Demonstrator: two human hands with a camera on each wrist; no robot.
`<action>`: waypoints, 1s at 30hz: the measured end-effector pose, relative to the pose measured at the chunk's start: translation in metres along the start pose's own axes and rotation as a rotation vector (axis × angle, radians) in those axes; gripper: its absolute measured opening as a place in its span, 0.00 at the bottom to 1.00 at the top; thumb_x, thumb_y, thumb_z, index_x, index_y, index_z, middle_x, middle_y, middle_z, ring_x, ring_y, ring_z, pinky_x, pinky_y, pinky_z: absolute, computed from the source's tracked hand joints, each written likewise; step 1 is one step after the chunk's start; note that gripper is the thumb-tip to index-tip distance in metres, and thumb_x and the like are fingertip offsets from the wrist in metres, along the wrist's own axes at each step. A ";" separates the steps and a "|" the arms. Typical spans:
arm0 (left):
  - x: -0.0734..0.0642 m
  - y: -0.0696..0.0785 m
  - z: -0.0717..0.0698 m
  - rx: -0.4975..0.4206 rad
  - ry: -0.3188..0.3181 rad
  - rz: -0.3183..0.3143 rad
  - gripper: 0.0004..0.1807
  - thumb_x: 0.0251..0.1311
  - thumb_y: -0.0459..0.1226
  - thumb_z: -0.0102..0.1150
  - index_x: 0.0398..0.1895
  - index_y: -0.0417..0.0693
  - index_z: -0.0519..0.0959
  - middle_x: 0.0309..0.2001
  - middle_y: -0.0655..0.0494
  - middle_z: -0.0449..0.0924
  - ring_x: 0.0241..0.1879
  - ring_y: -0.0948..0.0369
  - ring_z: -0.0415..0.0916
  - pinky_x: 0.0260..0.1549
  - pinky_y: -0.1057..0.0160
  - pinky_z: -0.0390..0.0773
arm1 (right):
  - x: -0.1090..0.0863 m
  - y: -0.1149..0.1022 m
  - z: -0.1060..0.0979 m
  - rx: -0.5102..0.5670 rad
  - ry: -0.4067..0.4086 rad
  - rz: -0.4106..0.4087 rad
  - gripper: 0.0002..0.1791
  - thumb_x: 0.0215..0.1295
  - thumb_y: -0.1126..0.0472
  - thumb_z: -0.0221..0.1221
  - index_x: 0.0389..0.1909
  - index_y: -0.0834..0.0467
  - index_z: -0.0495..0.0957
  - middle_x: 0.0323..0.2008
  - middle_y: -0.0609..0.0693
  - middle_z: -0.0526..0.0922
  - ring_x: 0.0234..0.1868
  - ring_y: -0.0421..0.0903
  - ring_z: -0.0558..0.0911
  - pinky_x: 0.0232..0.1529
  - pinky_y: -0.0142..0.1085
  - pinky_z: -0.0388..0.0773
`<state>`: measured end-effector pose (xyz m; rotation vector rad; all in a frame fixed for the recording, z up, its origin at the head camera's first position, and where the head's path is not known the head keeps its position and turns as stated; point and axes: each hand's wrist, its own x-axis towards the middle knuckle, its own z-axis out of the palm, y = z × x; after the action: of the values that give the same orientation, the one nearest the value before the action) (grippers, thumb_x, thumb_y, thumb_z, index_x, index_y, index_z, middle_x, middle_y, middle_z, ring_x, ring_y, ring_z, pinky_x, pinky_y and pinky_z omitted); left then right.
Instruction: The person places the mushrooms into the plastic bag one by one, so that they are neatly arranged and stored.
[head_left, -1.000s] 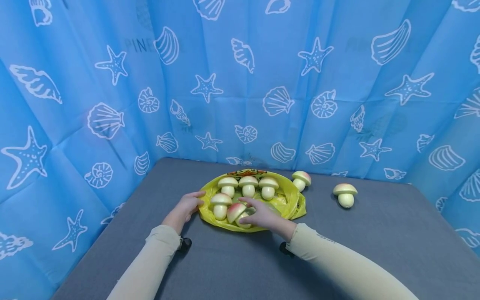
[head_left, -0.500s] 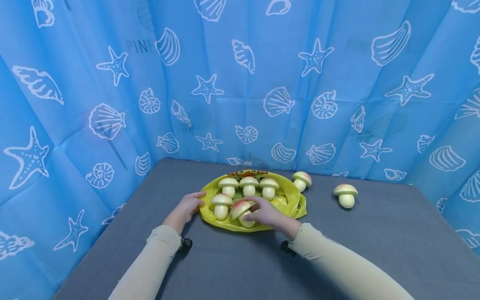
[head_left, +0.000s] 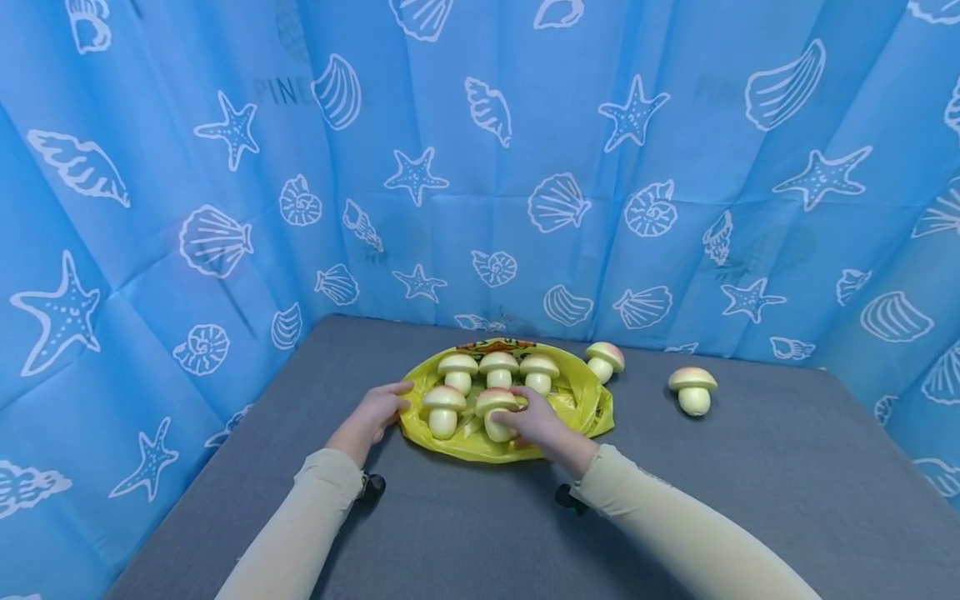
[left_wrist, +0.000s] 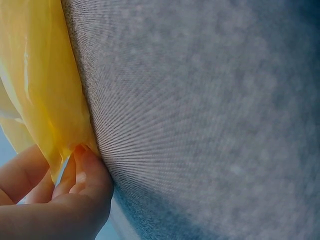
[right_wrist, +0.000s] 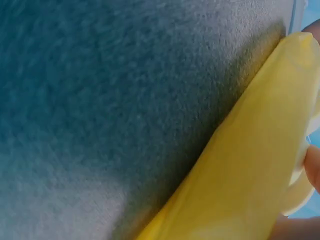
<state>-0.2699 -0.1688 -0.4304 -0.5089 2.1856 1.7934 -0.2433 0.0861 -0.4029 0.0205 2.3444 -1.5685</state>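
Note:
A yellow plastic bag (head_left: 480,452) lies spread wide on the table, its edge rolled low around several toy mushrooms with pale stems and pink-tinged caps. My right hand (head_left: 542,422) reaches over the bag's near right edge and grips one mushroom (head_left: 496,402) by its side; that mushroom stands upright in the front of the bag. Another mushroom (head_left: 443,410) stands just left of it. At the bag's left end, my left hand (head_left: 373,413) pinches the yellow edge. In the left wrist view, the thumb and fingers (left_wrist: 92,172) close on the gathered plastic.
Behind the held mushroom, a row of mushrooms (head_left: 458,372) stands along the bag's back. Outside it, one mushroom (head_left: 604,362) leans by the bag's right end, and another mushroom (head_left: 692,391) stands farther right. A blue shell-print curtain (head_left: 480,167) hangs behind the grey table (head_left: 480,533).
The mushroom in my right hand has gone from tilted to upright and shifted slightly right and up. My left hand has stayed at the bag's left edge.

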 end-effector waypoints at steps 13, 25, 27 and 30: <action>-0.002 0.001 -0.002 0.022 -0.011 -0.004 0.29 0.72 0.28 0.45 0.76 0.48 0.64 0.79 0.42 0.51 0.75 0.44 0.56 0.73 0.48 0.59 | 0.004 -0.004 0.009 0.028 0.021 0.022 0.36 0.71 0.59 0.61 0.73 0.66 0.57 0.64 0.67 0.68 0.44 0.51 0.79 0.42 0.43 0.78; -0.003 0.003 -0.001 0.012 -0.011 -0.008 0.29 0.73 0.29 0.46 0.76 0.49 0.65 0.79 0.43 0.51 0.75 0.45 0.57 0.72 0.49 0.60 | 0.005 -0.007 0.015 -0.001 0.048 0.052 0.35 0.70 0.58 0.62 0.72 0.65 0.59 0.55 0.63 0.73 0.35 0.49 0.77 0.34 0.39 0.75; -0.004 0.002 -0.001 0.012 -0.014 -0.003 0.29 0.73 0.28 0.45 0.76 0.49 0.64 0.79 0.42 0.51 0.75 0.45 0.57 0.72 0.48 0.61 | 0.005 -0.006 0.016 -0.006 0.050 0.055 0.34 0.70 0.58 0.63 0.70 0.65 0.60 0.50 0.61 0.74 0.32 0.48 0.75 0.31 0.38 0.73; -0.005 0.003 -0.001 0.009 -0.017 0.006 0.28 0.73 0.28 0.45 0.76 0.48 0.64 0.79 0.42 0.51 0.75 0.45 0.57 0.72 0.48 0.61 | 0.005 -0.005 0.017 -0.008 0.048 0.054 0.32 0.69 0.59 0.63 0.67 0.65 0.61 0.42 0.58 0.74 0.29 0.47 0.71 0.29 0.37 0.71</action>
<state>-0.2665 -0.1689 -0.4258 -0.4832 2.1851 1.7834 -0.2446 0.0674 -0.4054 0.1200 2.3658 -1.5493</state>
